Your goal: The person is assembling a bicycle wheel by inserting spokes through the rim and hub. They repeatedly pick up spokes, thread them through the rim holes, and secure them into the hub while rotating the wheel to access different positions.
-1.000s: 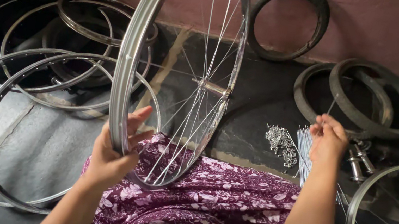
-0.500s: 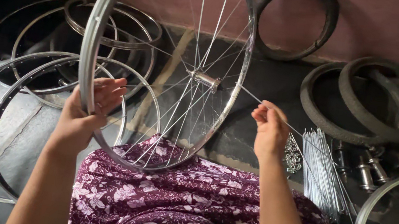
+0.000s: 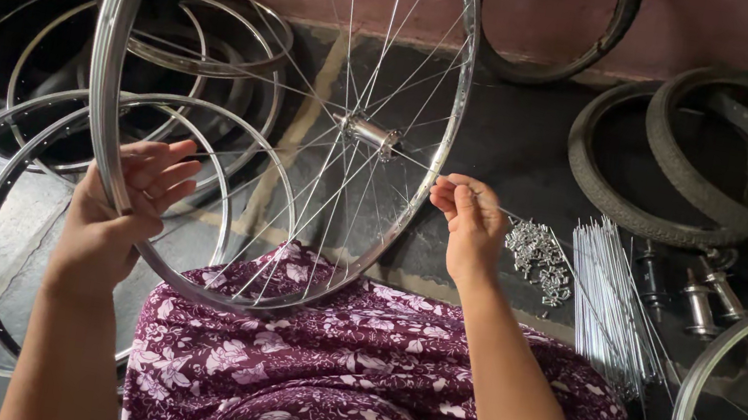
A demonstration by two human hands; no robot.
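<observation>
— Far left on the floor?
— Bare metal rims (image 3: 31, 189), about five, overlapping; exact count hard to tell.
— Next over?
— Left hand (image 3: 119, 211), fingers wrapped round the rim of one spoked wheel (image 3: 279, 117), upright over a purple floral lap (image 3: 348, 384).
— Right of the hub?
— Right hand (image 3: 469, 219), fingers pinched on one spoke (image 3: 530, 225).
— Further right?
— One nipple pile (image 3: 540, 255), one bundle of spokes (image 3: 613, 295), three tyres (image 3: 746, 167), several hubs (image 3: 701, 303), one more spoked wheel (image 3: 740, 403).
</observation>
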